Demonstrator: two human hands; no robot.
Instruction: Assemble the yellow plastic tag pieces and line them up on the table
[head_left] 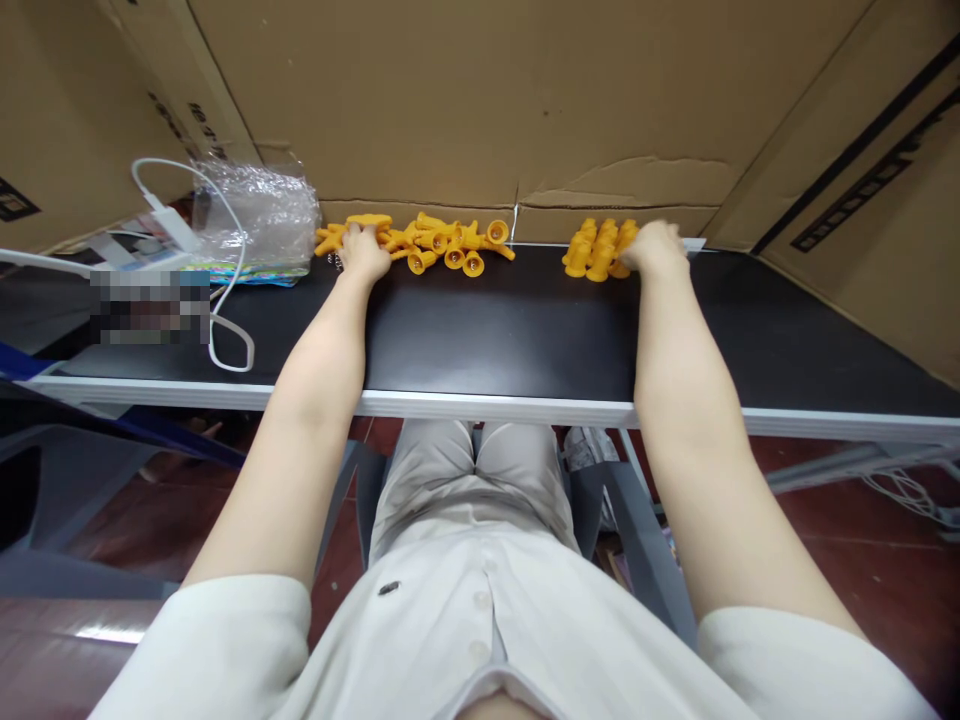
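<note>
Along the far worktop edge, the left hand presses into the loose yellow pieces, grip unclear. Right hand lies beside the neat yellow cluster, its grip hidden too.

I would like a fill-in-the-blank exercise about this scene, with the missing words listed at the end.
1. The left hand rests on a loose pile of small plastic pieces whose colour is ____.
2. The right hand touches the tidy group of pieces, which lies to the ____ of the loose pile.
3. The table top is ____ in colour.
4. The walls behind the table are made of ____.

Missing words: orange; right; black; cardboard
</note>
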